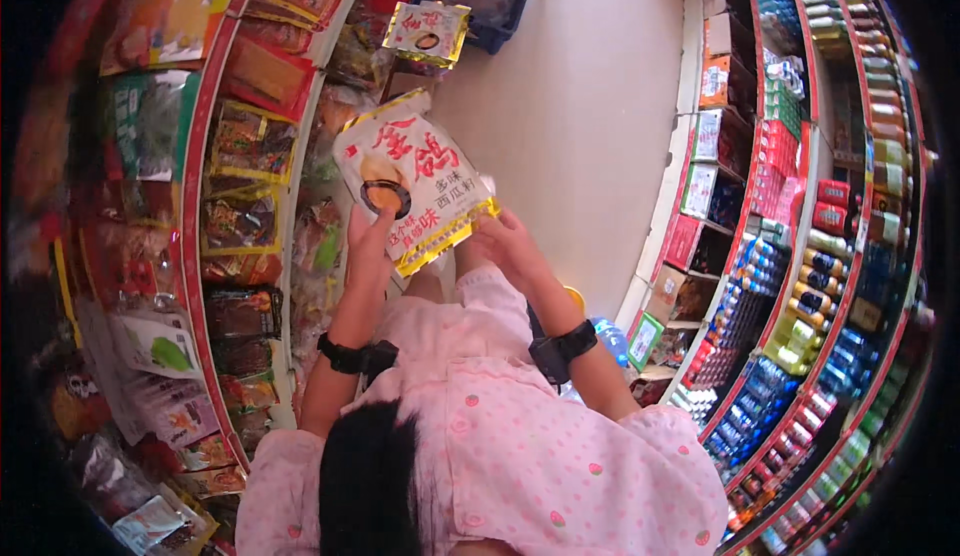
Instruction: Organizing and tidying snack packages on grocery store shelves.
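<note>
A white bag of melon seeds with red lettering, a picture of a dark seed and a yellow lower edge is held up in front of me, tilted. My left hand grips its lower left side, with fingers partly hidden behind it. At the lower right corner, my right hand is closed on the yellow edge. A similar white and yellow bag lies beyond it, by the left shelf, apart from both hands.
Shelves of packaged snacks line my left side. To my right, a tall shelf holds boxes, cans and bottles. A blue crate stands at the far end of the pale floor. A blue clear container is by my right forearm.
</note>
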`<action>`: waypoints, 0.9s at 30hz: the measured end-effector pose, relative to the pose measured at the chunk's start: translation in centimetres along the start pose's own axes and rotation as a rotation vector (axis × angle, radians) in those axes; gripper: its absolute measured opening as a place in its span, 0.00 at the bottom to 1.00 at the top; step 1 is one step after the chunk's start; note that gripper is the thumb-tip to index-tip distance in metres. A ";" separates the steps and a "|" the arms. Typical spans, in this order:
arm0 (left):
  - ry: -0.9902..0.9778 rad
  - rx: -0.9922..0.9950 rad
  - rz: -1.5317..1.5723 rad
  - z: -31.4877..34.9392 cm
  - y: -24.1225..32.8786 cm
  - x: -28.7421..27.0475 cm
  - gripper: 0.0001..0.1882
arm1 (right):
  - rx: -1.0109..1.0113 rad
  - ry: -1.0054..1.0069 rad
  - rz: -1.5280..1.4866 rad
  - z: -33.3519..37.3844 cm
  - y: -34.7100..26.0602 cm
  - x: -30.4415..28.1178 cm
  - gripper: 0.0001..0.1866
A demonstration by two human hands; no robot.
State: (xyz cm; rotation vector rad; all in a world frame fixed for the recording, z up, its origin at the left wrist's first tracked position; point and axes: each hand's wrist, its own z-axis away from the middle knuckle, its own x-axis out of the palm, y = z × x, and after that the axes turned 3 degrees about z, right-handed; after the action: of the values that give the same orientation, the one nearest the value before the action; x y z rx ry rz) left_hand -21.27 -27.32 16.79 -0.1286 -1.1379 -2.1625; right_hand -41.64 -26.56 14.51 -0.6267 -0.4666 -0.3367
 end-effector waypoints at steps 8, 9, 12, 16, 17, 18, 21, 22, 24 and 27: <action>-0.004 -0.240 -0.374 -14.4 -0.6 5.4 0.23 | 0.163 -0.260 0.351 -15.0 -10.7 -6.2 0.23; 0.002 -0.199 -0.442 -16.0 -0.9 5.8 0.23 | 0.191 -0.234 0.415 -16.6 -11.8 -6.3 0.23; 0.057 -0.191 -0.482 -21.2 -2.1 7.5 0.21 | 0.137 -0.242 0.430 -23.2 -14.0 -6.5 0.25; 0.146 0.249 -0.690 -26.5 -7.6 3.2 0.25 | -0.093 -0.214 0.650 -35.8 -14.3 -7.9 0.28; 0.240 0.245 -0.668 -26.8 -8.1 3.3 0.25 | -0.153 -0.190 0.637 -39.4 -14.1 -8.4 0.28; 0.327 0.242 -0.643 -27.1 -9.3 3.5 0.25 | -0.147 -0.183 0.648 -43.1 -13.9 -9.5 0.28; 0.361 0.049 -0.576 -26.0 -13.4 2.1 0.24 | -0.334 -0.056 0.446 -51.6 -12.3 -11.3 0.23; 0.367 -0.057 -0.648 -25.7 -14.3 1.8 0.24 | -0.305 -0.002 0.418 -53.8 -12.5 -11.8 0.23; 0.274 -0.175 -0.586 -21.6 -20.7 -5.1 0.20 | -0.240 0.014 0.378 -57.2 -10.7 -10.7 0.22; 0.333 -0.110 -0.459 -20.4 -23.2 -5.2 0.20 | -0.283 0.072 0.465 -60.0 -9.2 -11.7 0.23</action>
State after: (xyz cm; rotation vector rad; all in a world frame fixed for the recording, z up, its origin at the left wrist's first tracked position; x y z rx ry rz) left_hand -27.05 -31.16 -13.72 0.4719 -0.9169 -2.5217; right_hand -36.70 -69.36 -29.81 -0.9714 -0.1933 0.0201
